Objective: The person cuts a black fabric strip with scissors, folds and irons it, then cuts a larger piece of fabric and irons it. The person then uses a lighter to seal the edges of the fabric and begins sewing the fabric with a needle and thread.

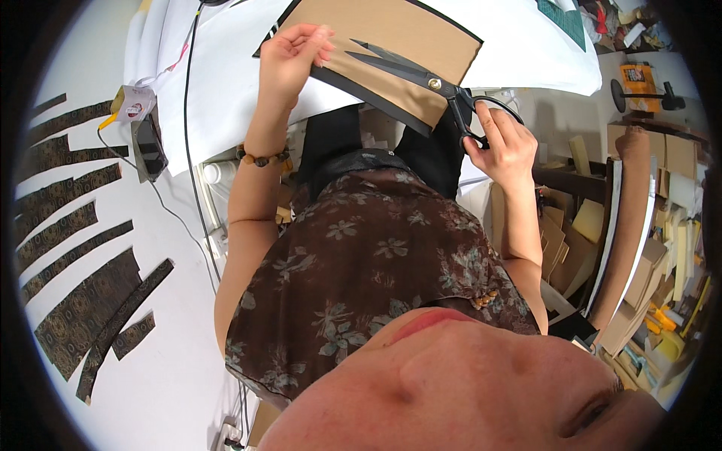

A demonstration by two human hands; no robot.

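My right hand (505,144) grips black-handled scissors (406,70), its fingers through the handle loops. The scissors' dark blades lie slightly apart over a tan board (398,26), their tips toward my left hand. Dark strips border the board, and its near corner reaches past the table edge. At the board's left side, my left hand (289,62) is closed, thumb and fingertips pressed together. Whatever sits in that pinch is too small or hidden to tell.
White sheeting covers the table (233,83). Dark patterned fabric strips (90,308) lie on the white surface at left, near a black cable (189,113) and a phone-like dark object (150,146). Cardboard pieces (571,233) and a long brown roll (628,218) stand at right.
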